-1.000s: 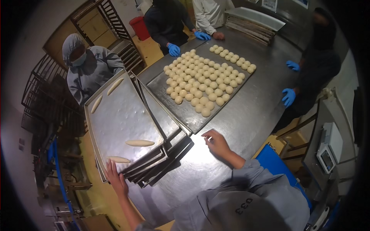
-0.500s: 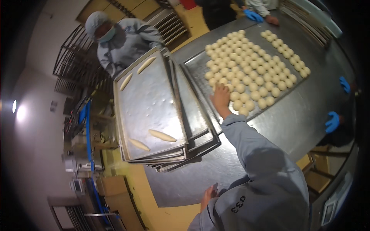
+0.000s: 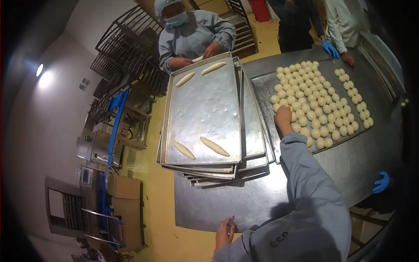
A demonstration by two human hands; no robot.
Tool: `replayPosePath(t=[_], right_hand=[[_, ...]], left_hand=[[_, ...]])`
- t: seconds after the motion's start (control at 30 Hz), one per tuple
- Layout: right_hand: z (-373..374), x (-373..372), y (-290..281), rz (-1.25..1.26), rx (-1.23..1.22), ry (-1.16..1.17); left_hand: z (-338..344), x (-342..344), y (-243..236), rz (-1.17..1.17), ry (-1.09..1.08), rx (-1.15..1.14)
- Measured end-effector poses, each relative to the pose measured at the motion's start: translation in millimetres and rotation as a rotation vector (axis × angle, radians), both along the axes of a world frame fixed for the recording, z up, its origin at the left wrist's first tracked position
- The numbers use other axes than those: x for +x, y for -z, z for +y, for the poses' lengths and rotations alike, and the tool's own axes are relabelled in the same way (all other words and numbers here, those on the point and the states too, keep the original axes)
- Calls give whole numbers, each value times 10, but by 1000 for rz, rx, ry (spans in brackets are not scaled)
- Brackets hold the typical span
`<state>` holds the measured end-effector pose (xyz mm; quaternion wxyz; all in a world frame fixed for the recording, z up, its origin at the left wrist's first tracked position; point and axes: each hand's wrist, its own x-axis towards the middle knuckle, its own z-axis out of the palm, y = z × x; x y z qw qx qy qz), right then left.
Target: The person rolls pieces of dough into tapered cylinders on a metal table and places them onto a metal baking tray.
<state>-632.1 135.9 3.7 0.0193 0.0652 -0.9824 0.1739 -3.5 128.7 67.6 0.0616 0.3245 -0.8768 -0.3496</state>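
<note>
My right hand (image 3: 283,118) reaches over the left side of a tray (image 3: 337,143) covered with rows of pale round dough balls (image 3: 315,104). Its fingers are curled down onto a dough ball at the edge of the rows, partly hidden by the hand. By the table's near edge, my left hand (image 3: 224,233) is held low with its fingers a little apart, and no dough shows in it. Left of the dough balls stands a stack of metal baking trays (image 3: 205,118). On the top one lie long, tapered dough pieces, two at the far end and two at the near end (image 3: 214,146).
Across the tray stack, a person (image 3: 196,32) in a grey smock handles a dough piece. Other people stand at the far right, one with a blue glove (image 3: 330,49); another blue glove (image 3: 381,182) shows at the right. Racks (image 3: 131,48) and machinery line the left.
My view has swung left, so everything sits farther right and the person across shows more. My right hand stays at the left edge of the dough balls, its fingers now more curled.
</note>
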Motion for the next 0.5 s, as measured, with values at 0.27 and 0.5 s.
replayPosePath(t=[0.27, 0.5], right_hand=[[1316, 1137, 3, -456, -952, -114], [1158, 3911, -1182, -1308, -1363, -227]], left_hand=[[-413, -187, -182, 150, 138, 35], [-819, -529, -228, 463, 155, 597]])
